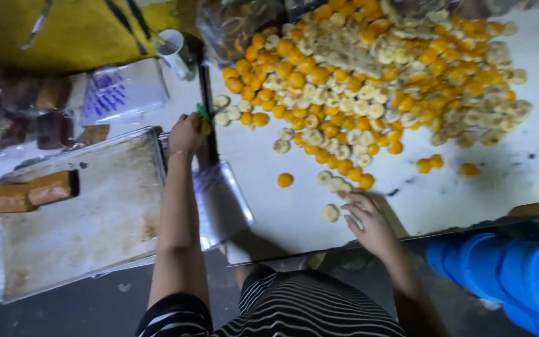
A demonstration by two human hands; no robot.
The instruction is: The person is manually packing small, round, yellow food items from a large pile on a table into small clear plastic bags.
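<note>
Sorting small round cakes at the white table (500,175)

Right hand (369,221) rests with fingers spread beside a pale cake (330,213); left hand (186,132) is closed around a green thing (202,112) by the tray (76,231).

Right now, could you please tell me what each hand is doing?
Left hand: closed on a green thing.
Right hand: open, by a pale cookie.

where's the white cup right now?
In the head view, the white cup stands at the top left of centre, beside the yellow cloth and above the person's left hand, just left of the pile of orange and pale round pieces.
</note>
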